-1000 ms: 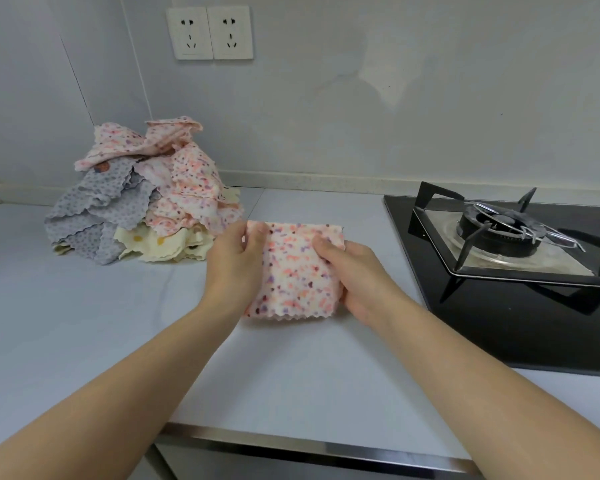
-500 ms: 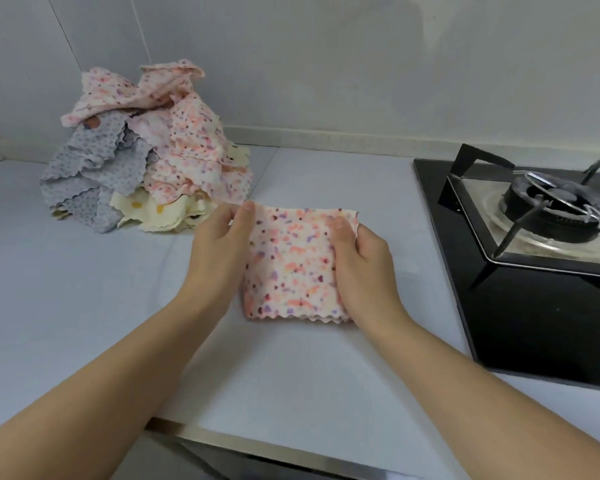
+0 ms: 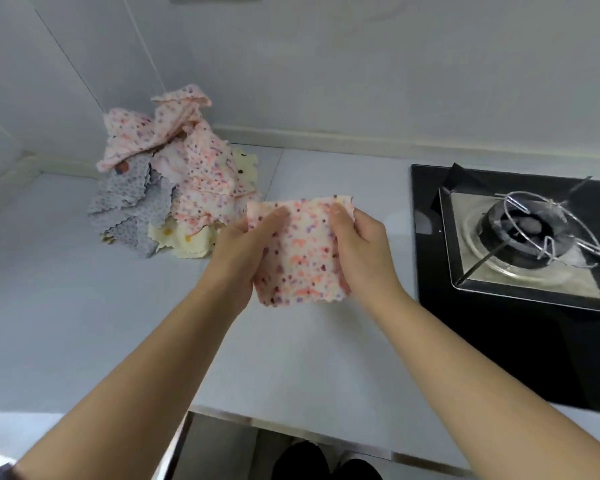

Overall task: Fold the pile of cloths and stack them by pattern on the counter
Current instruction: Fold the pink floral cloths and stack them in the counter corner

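over the pale bench (image 3: pixel 84 323), just left of the gas hob (image 3: pixel 520 244), a folded pink speckled cloth (image 3: pixel 300 261) was held up between both hands. the left hand (image 3: pixel 239 254) was clamped on its left edge and the right hand (image 3: pixel 361 251) on its right edge, with the fingers of each curled round the fabric. the cloth was seen as a small, layered rectangle with its scalloped edge hanging lowest, and it appeared to be lifted off the bench rather than lying on it. at the back left, near the wall, the pile of cloths (image 3: pixel 187 188) was heaped loose: pink speckled pieces on top, grey dotted cloths (image 3: pixel 132 209) at the left and pale yellow cloths (image 3: pixel 184 242) underneath.

the step in hand was judged to be the end of one fold, with the piece ready to be set down as the base of a pink stack. going by the size of the heap, most of the task was judged to remain. the next move was judged to call for a patch of bench well apart from the heap and from the burner. the layers would have to be pinched together until the cloth was laid flat, and room left beside it for grey and yellow stacks.
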The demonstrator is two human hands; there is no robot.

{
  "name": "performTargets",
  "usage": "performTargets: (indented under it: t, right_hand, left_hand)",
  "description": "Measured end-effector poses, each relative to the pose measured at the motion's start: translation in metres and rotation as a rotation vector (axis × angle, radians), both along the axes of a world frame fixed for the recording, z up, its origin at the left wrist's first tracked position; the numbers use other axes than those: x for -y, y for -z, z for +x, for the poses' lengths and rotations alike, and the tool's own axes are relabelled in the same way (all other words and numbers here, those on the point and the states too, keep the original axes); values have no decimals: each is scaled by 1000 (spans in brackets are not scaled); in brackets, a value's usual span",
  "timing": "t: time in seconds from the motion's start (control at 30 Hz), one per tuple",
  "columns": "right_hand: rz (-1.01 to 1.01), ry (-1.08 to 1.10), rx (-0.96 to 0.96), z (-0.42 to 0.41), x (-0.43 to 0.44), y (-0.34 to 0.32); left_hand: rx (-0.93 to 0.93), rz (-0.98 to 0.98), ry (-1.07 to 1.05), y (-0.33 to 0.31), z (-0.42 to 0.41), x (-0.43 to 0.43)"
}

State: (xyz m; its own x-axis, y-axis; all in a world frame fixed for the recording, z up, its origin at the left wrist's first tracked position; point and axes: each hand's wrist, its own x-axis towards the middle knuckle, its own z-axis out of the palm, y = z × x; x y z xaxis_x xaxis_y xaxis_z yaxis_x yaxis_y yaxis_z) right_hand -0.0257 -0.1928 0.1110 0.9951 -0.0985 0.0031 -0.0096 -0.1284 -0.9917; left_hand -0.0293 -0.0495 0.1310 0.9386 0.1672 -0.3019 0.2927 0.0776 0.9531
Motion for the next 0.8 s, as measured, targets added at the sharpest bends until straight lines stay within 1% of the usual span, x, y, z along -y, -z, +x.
performTargets:
  t: [0.1,0.27,0.37,0.47,0.57,0.67,0.73,0.8]
  right_hand:
    - [19,-5,-55,-5,10,-42]
    - [94,87,-143,-24,9,-95]
    - [119,118,-213,-32,6,-108]
    - [165,141,-266,-32,10,-113]
    - [160,186,-246,-29,18,-112]
    - [114,234,-211,-27,28,-111]
    - [90,278,-168,-27,37,-110]
    - [96,329,-141,-27,54,-111]
  left_hand:
    - [-15,32,1,-41,-2,3]
    - [-20,102,24,-95,-8,8]
    - [-33,154,27,-107,-13,10]
    - [-16,161,36,-113,-15,16]
    - [-27,167,9,-113,-9,22]
    - [-33,150,-21,-114,-7,37]
    - [-44,108,7,-116,-10,50]
    - [-93,96,62,-117,-13,68]
